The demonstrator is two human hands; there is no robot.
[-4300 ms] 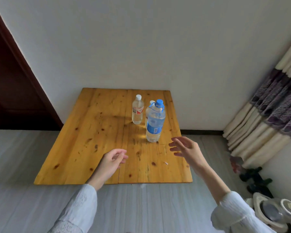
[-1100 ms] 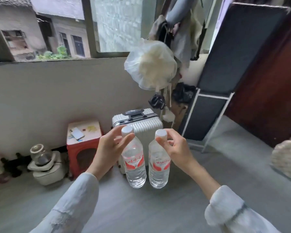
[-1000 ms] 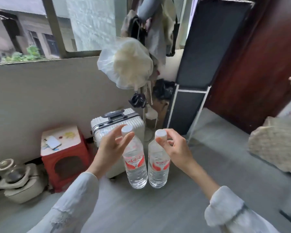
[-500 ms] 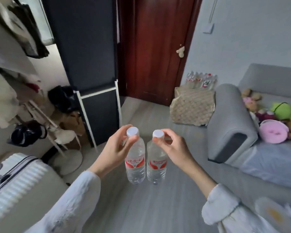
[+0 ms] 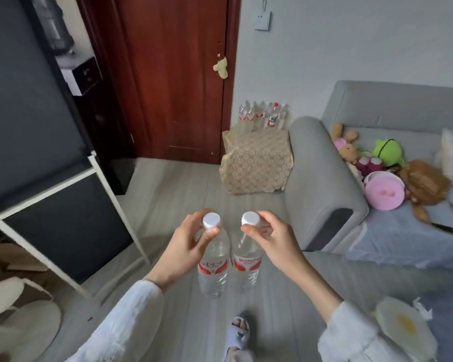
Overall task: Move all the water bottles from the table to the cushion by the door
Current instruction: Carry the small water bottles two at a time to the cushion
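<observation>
My left hand (image 5: 186,246) grips a clear water bottle with a red label and white cap (image 5: 213,270) by its neck. My right hand (image 5: 275,244) holds a second bottle of the same kind (image 5: 246,265) the same way. Both bottles hang upright, side by side, over the grey floor. Straight ahead, a beige patterned cushion (image 5: 256,163) lies on the floor beside the dark red door (image 5: 175,74). Several water bottles (image 5: 263,116) stand in a row at the cushion's far edge, against the wall.
A grey sofa (image 5: 324,184) with soft toys (image 5: 382,163) fills the right side, its armrest next to the cushion. A black panel on a white frame (image 5: 55,205) leans at the left. My slippered foot (image 5: 237,333) shows below the bottles.
I have carried the two bottles away from the wooden table. My view has swung past the window and suitcase to the door, and the cushion is now closer and centred.
</observation>
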